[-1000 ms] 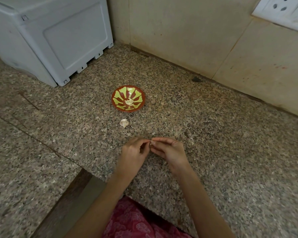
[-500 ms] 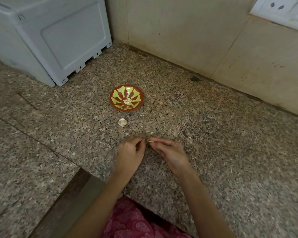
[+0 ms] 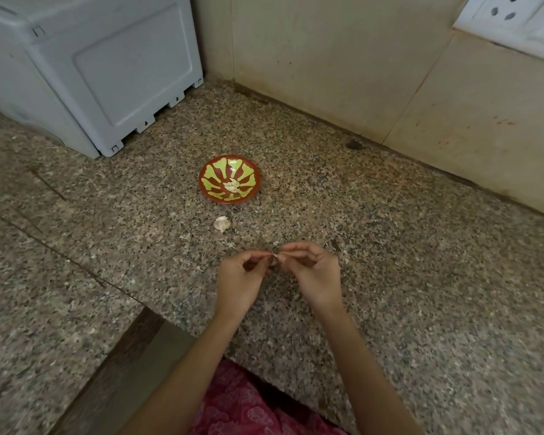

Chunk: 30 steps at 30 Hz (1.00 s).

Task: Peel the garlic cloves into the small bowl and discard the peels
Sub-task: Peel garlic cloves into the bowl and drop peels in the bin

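Note:
A small red bowl [image 3: 255, 177] with a yellow-green pattern sits on the granite counter and holds several peeled garlic cloves [image 3: 232, 185]. A pale piece of a garlic bulb [image 3: 222, 223] lies just in front of the bowl. Nearer to me, my left hand [image 3: 241, 281] and my right hand [image 3: 311, 274] meet fingertip to fingertip, both pinching a small garlic clove [image 3: 274, 255] between thumb and fingers. Most of the clove is hidden by the fingers.
A grey plastic appliance [image 3: 85, 67] stands at the back left. Tiled walls [image 3: 343, 64] close the back, with a white socket plate [image 3: 515, 20] at the top right. The counter's front edge [image 3: 182, 321] steps back close below my wrists.
My fingertips have come back together on the clove after parting slightly half a second ago. The bowl and the garlic piece have not moved.

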Each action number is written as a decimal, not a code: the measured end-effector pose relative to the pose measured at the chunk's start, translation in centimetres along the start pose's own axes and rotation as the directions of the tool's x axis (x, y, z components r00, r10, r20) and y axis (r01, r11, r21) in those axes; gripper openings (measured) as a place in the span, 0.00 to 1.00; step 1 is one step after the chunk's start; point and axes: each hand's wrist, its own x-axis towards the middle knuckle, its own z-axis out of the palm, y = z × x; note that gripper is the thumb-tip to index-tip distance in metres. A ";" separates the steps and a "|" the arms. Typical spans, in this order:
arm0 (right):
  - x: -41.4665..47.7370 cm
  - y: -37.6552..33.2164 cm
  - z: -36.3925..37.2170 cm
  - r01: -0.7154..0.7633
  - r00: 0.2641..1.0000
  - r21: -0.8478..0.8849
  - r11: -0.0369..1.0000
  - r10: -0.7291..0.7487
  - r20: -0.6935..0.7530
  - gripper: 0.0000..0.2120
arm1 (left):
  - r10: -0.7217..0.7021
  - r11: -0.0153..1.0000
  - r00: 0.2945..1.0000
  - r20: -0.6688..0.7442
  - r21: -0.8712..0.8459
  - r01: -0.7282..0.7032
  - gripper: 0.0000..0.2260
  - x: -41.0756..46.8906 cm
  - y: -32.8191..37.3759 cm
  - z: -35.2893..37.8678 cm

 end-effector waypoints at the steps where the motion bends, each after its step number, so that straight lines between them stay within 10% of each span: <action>1: 0.0 -0.1 0.0 0.023 1.000 -0.045 0.999 -0.023 0.004 0.08 | -0.021 0.999 1.000 0.000 -0.026 0.021 0.08 0.0 0.1 0.0; 7: 0.2 -0.3 0.0 0.167 0.986 -0.264 0.950 -0.159 0.049 0.09 | -0.119 0.982 0.992 0.034 -0.142 0.122 0.09 0.1 0.7 -0.1; 18: -0.5 -0.2 0.4 0.205 0.978 -0.326 0.923 -0.200 0.049 0.11 | 0.168 0.945 0.983 0.067 0.273 -0.180 0.07 -0.3 1.0 -0.4; 30: -0.6 -0.2 0.6 0.163 0.986 -0.249 0.955 -0.168 0.002 0.10 | 0.149 0.915 0.985 0.086 0.366 -0.170 0.08 -0.3 1.1 -0.1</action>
